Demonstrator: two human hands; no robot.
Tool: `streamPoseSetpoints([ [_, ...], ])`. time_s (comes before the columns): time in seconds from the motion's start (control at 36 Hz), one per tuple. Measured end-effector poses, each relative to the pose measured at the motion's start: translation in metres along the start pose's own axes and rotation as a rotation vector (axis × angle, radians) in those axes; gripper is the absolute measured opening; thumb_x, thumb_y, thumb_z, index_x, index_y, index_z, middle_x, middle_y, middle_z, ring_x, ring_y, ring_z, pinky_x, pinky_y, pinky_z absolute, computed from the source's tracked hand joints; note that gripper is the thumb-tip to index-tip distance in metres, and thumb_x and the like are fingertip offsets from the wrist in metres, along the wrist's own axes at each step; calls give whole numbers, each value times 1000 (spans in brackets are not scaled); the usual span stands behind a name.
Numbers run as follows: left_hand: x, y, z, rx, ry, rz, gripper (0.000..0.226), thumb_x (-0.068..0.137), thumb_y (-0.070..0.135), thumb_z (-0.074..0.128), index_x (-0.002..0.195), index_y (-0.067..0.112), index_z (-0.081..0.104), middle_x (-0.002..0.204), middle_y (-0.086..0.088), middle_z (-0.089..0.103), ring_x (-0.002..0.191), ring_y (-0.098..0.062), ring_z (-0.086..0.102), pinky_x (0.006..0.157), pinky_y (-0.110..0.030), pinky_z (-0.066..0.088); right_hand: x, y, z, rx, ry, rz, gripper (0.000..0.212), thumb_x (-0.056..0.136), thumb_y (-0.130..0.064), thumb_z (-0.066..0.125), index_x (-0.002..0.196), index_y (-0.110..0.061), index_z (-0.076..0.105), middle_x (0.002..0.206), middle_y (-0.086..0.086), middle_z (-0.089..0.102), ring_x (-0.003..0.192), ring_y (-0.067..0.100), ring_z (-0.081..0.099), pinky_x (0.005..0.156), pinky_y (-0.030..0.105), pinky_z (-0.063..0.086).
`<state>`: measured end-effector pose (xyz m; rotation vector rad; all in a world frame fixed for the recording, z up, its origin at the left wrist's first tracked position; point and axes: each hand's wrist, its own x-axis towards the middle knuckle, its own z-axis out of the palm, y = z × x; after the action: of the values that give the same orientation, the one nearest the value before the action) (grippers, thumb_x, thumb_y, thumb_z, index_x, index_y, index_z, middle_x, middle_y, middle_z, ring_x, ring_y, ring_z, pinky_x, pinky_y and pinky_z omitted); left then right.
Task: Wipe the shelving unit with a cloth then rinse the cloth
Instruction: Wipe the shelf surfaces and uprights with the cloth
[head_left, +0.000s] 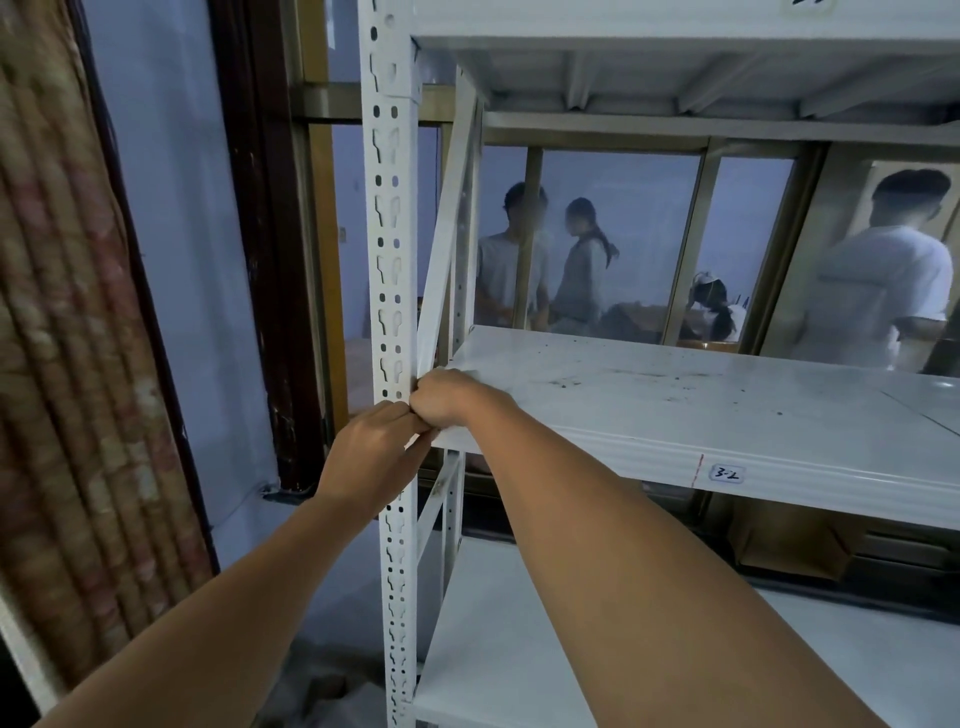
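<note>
The white metal shelving unit has a perforated upright post (389, 234) at its front left and a dusty, speckled middle shelf (675, 400). My right hand (447, 397) is a closed fist on the shelf's front-left corner, and a white cloth (470, 373) peeks out past its knuckles. My left hand (371, 452) sits just below and to the left, against the post. Its fingers are pinched together and touch the right hand. Most of the cloth is hidden under both hands.
A lower shelf (493, 649) sits under my arms and an upper shelf (675, 62) overhead. A patterned curtain (67, 338) hangs at the left beside a dark frame. Behind the unit is a window, with several people beyond the glass. A label (727, 474) marks the shelf's front edge.
</note>
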<state>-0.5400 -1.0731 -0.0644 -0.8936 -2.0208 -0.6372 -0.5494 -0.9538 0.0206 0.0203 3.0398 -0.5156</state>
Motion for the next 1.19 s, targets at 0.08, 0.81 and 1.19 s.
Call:
streamPoseSetpoints([
  [0.08, -2, 2, 1, 8, -8, 4, 12, 76, 5, 82, 87, 11, 80, 75, -3, 73, 68, -21, 66, 62, -31, 53, -3, 2, 0, -54, 43, -18, 34, 97, -19, 47, 126, -9, 62, 116, 13, 61, 92, 27, 54, 78, 32, 43],
  [0.81, -6, 9, -26, 124, -164, 54, 18, 69, 10, 80, 62, 6, 64, 58, -5, 58, 51, -24, 54, 43, -28, 44, -51, 11, 17, 68, 151, -183, 23, 87, -8, 62, 101, -14, 79, 92, 7, 68, 81, 24, 64, 72, 31, 51],
  [1.19, -3, 23, -31, 105, -110, -100, 26, 86, 28, 65, 68, 11, 69, 67, 3, 60, 63, -19, 56, 48, -29, 42, -61, 49, 39, 231, 254, -178, 32, 84, -14, 48, 90, -22, 79, 91, 6, 72, 86, 27, 65, 80, 42, 58],
])
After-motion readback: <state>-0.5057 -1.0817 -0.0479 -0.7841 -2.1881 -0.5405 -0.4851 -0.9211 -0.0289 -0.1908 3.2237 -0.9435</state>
